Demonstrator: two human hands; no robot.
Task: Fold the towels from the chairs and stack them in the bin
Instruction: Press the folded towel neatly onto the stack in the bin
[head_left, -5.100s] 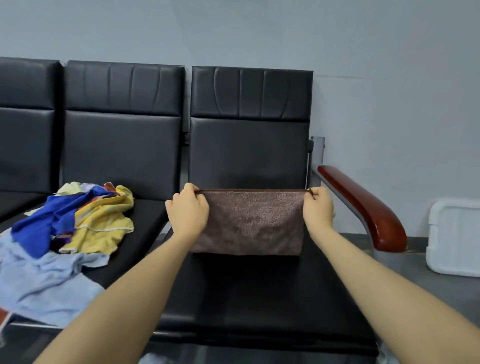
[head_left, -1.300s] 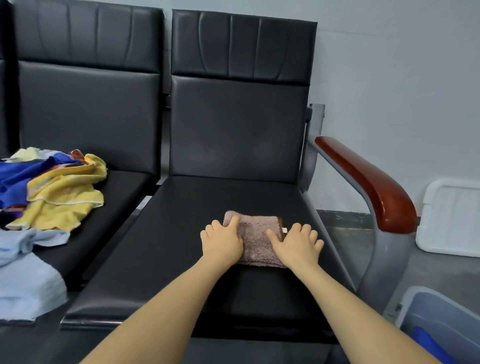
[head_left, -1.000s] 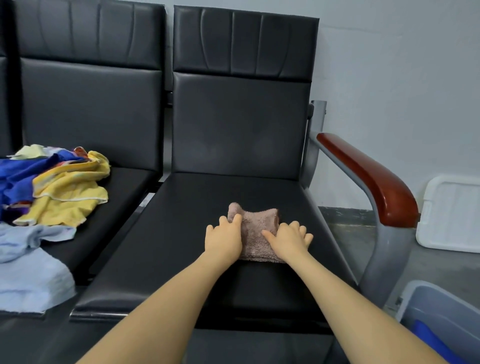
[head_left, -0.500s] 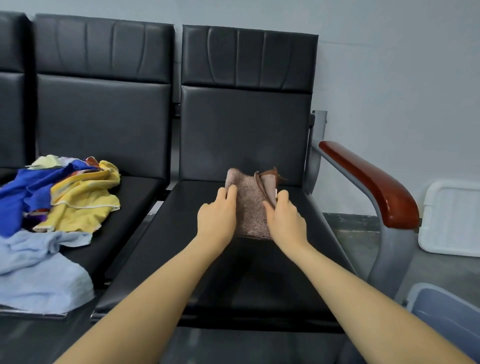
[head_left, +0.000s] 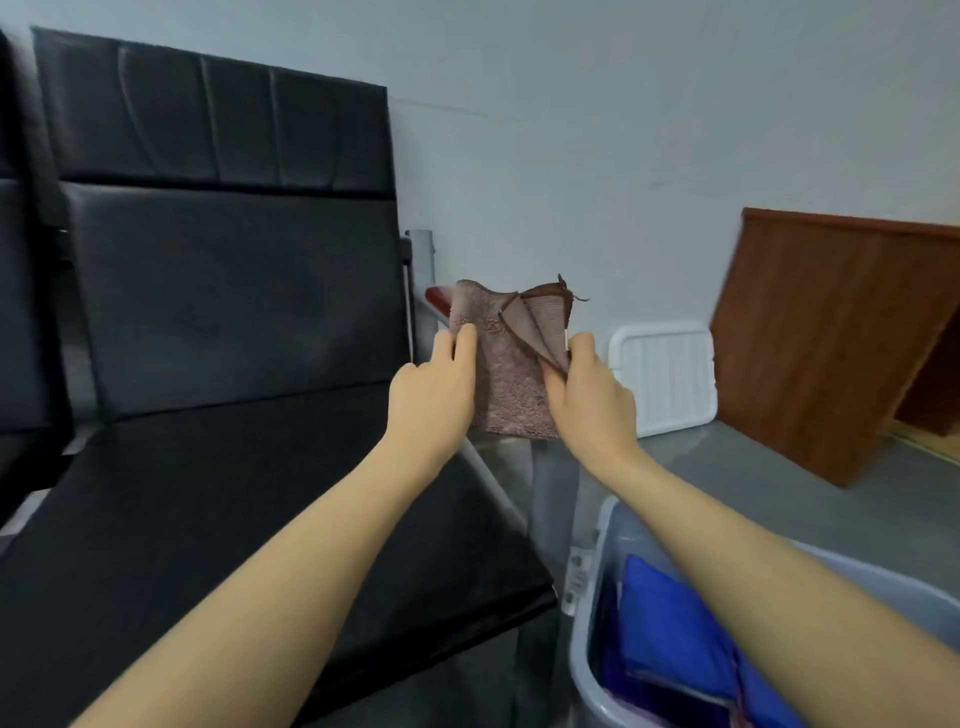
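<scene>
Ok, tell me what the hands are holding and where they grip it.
Both hold the folded brown towel in the air: the left hand grips its left edge, the right hand pinches its right edge.

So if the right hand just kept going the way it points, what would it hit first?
The right hand points up and away while gripping the brown towel. Beyond it, the first thing looks like the grey wall, though depth is hard to judge.

Both hands (head_left: 511, 400) hold folded brown towel (head_left: 511, 384)
</scene>
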